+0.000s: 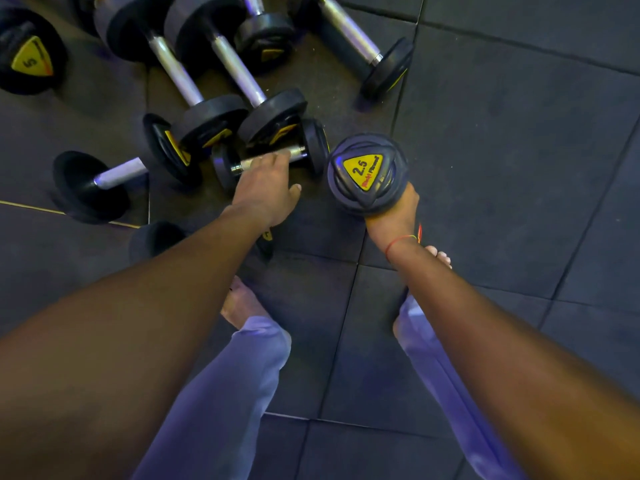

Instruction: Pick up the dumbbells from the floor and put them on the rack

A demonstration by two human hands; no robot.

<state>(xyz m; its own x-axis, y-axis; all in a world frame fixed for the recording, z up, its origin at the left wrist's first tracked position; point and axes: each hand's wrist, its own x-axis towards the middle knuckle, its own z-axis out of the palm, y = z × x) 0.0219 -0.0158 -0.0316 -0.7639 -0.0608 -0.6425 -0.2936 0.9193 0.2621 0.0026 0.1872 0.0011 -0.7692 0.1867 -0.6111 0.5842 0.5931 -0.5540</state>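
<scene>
Dumbbell (pixel 270 159) small, on floor (pixel 502 133) at 12 o'clock from feet; left hand (pixel 265 188) reaching over steel grip, fingers touching, not yet curled round. Right hand (pixel 398 211) grips upright 2.5 dumbbell (pixel 367 173). Likely light, rigid, rolls; take mid-handle.

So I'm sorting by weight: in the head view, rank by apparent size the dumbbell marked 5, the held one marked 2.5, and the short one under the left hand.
1. 2.5 dumbbell, but it's nearest the camera, so unsure.
2. 5 dumbbell, partly cut off.
3. Short dumbbell.
</scene>
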